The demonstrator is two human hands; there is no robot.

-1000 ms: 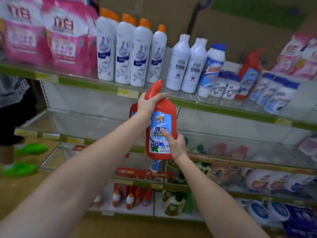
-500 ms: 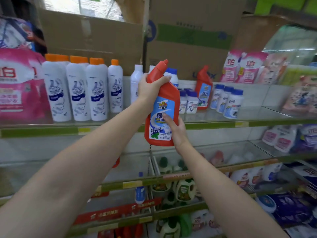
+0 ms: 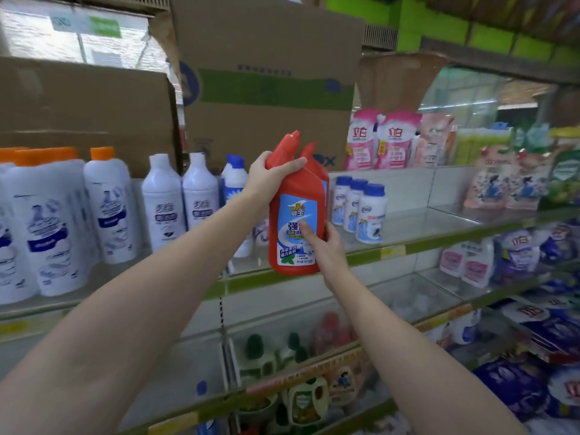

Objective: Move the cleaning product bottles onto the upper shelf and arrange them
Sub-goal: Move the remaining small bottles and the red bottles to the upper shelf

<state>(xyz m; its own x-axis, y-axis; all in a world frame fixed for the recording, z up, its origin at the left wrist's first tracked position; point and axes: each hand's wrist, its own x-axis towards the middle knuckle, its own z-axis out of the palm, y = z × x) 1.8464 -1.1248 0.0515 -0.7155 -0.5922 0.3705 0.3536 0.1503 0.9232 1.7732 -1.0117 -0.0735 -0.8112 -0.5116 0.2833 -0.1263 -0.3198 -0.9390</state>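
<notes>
Red bottle [image 3: 296, 227] with a blue label, held upright in front of the upper shelf [image 3: 408, 249] near that shelf's front edge. We grasp its shoulder, just below the slanted cap, with the left hand [image 3: 266, 180], fingers and thumb curled round the neck. Our right hand [image 3: 326, 249] supports the lower body, its fingers lying across the label and its thumb behind the bottle's right side. A second red bottle [image 3: 315, 171] stands on the shelf directly behind the held one, mostly hidden by it. Left of both, white bottles [image 3: 180, 199] with white caps and taller white bottles with orange caps [image 3: 106, 208] line the shelf toward its left end. Right of the red pair, three small white bottles with blue caps [image 3: 361, 208] stand grouped, and pink refill pouches [image 3: 383, 139] stand along the shelf's back edge.
</notes>
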